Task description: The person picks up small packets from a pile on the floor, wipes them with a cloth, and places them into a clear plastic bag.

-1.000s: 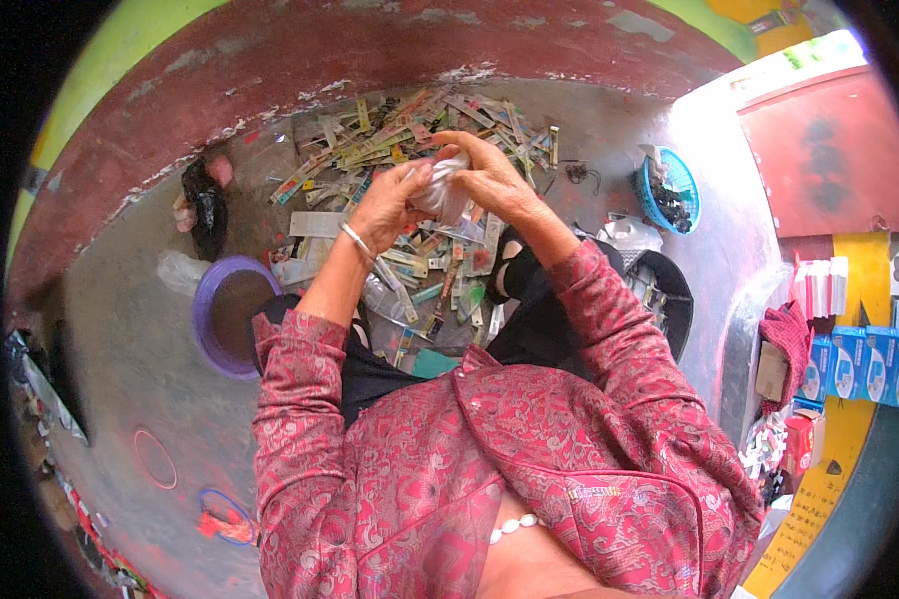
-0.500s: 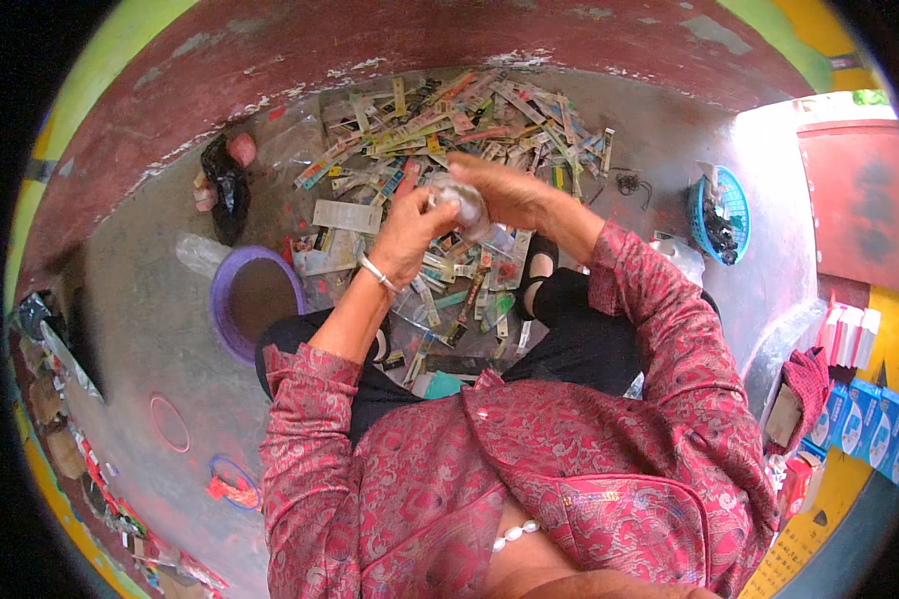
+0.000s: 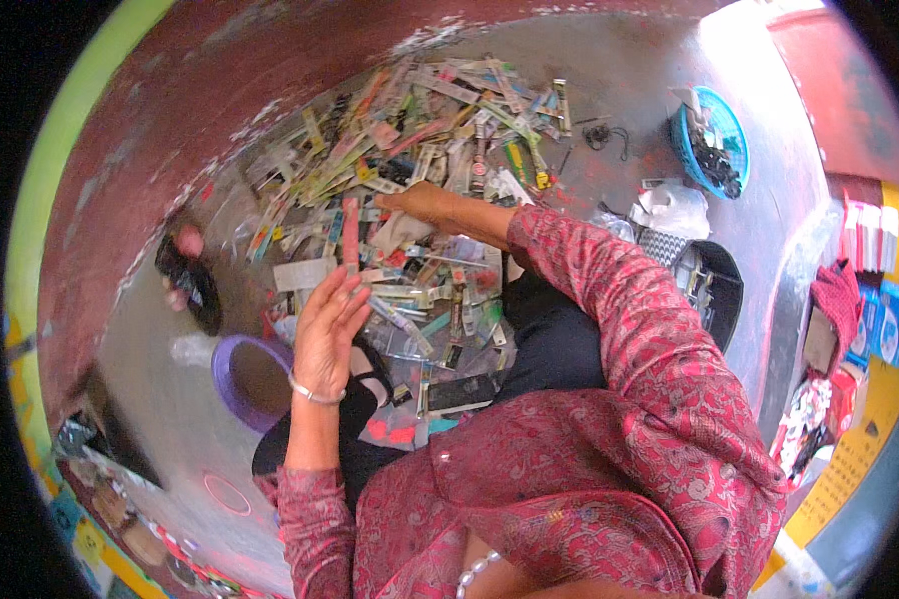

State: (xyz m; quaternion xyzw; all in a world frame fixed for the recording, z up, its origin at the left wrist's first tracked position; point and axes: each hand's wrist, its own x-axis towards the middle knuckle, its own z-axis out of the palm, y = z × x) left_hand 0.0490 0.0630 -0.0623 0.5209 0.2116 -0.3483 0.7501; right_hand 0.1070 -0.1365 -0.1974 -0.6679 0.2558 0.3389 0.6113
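Observation:
In front of me a wide heap of narrow, colourful packets and strips spreads over the floor. My left hand, a white bangle at its wrist, hovers at the heap's near left with its fingers stretched out, holding nothing visible. Just beyond its fingertips lies a red strip. My right hand reaches across the middle of the heap, its fingers pointing left. Directly below it is a crumpled, whitish piece of thin plastic. Whether the right fingers grip it is hidden by blur and the hand itself.
A purple tub stands at left, with a black plastic bag beyond it. At right are a blue basket holding dark items, a white plastic bag and a black container. A reddish wall bounds the far left.
My hands, earlier together around a crumpled clear plastic piece, have parted. The left has drawn back left and toward me with its fingers straightened; the right has reached left over the heap. The view has tilted.

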